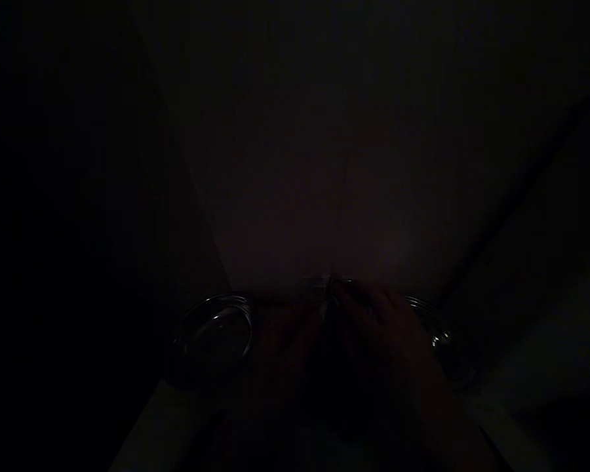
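Note:
The scene is almost black. My left hand (pixel 285 334) and my right hand (pixel 383 328) show only as faint shapes low in the middle, close together, with their fingertips meeting near a small glinting thing (pixel 330 285) that I cannot make out. A round shiny metal bowl (pixel 216 331) sits just left of my left hand. Another shiny rim (pixel 440 331) glints just right of my right hand. The fingers are too dark to read.
A dim pale surface (pixel 324 196) stretches ahead of the hands. Dark areas flank it on both sides. A lighter edge (pixel 152 426) shows at the lower left.

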Motion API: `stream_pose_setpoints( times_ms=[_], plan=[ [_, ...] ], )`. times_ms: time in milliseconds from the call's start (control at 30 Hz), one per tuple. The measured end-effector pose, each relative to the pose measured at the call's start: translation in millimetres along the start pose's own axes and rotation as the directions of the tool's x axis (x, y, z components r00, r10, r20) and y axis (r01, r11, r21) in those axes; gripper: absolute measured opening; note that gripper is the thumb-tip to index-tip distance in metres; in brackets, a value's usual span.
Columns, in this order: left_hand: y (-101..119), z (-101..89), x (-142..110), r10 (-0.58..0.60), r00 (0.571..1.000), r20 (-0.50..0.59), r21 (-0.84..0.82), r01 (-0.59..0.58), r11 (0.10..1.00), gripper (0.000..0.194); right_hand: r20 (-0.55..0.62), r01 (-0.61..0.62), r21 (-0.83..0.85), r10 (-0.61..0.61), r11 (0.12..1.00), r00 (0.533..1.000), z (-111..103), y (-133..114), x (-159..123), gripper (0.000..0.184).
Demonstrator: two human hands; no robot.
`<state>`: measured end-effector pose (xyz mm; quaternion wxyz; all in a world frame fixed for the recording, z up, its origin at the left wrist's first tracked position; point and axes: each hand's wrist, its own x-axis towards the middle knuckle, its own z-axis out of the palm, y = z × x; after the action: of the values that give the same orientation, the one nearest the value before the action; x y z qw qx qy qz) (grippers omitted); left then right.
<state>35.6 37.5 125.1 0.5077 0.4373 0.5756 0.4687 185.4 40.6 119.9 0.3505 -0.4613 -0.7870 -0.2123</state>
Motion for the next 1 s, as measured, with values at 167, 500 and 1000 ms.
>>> stream_pose_setpoints(
  times_ms=[167,500,1000],
  plan=[
    [1,-6.9,5,-0.057,0.998,0.027,0.014,0.056,0.998,0.038,-0.061,0.095,-0.021,-0.097,0.995,0.993,-5,-19,0,0.030],
    [8,5.5,-8,-0.019,1.000,0.012,0.019,0.019,1.000,0.030,0.036,-0.028,-0.019,0.029,0.999,0.999,-1,1,1,0.035],
    [10,-3.9,-2,-0.040,0.999,-0.032,0.070,0.042,0.997,0.034,0.020,-0.009,-0.032,0.010,0.999,1.000,0,2,2,0.035]
  ],
)
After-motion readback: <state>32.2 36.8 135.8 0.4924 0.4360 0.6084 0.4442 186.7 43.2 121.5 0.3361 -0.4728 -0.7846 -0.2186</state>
